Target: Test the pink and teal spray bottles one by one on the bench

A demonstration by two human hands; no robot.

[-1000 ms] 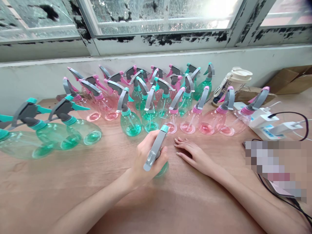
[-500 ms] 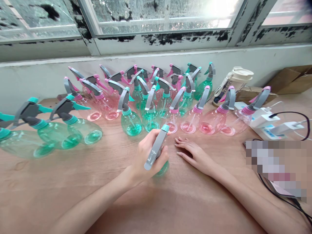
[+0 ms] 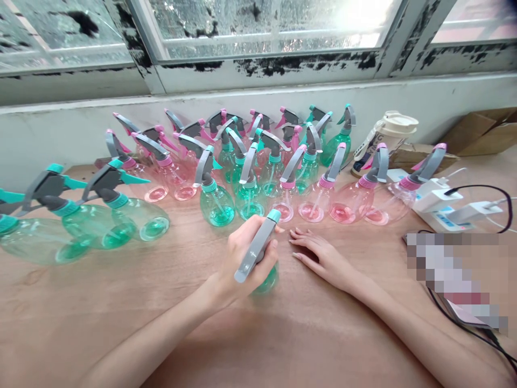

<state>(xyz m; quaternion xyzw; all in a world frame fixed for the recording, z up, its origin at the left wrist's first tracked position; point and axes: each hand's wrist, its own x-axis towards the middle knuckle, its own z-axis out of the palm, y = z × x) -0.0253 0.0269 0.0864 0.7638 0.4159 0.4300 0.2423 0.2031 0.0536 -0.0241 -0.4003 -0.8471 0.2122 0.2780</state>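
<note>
My left hand [image 3: 244, 258] is wrapped round the neck of a green spray bottle [image 3: 268, 281] with a grey head and a teal nozzle. Its nozzle end points away from me, and the hand hides much of the bottle. To the right, my right hand [image 3: 323, 257] lies on the wooden table [image 3: 258, 345], fingers stretched out and nothing in them. Just beyond the hands stands a row of bottles, among them a green spray bottle [image 3: 217, 205] and a pink spray bottle [image 3: 317, 202].
Several green spray bottles [image 3: 141, 221] stand at the left. More pink and green ones crowd toward the wall. At the right are a lidded cup [image 3: 390, 134], a brown paper bag [image 3: 480, 132], a power strip [image 3: 444, 218] with cables, and a blurred-out device [image 3: 456, 285].
The spray bottle in my left hand has tilted or turned slightly, its grey lever end shifting a little left and its nozzle slightly nearer me. My right hand stays still.
</note>
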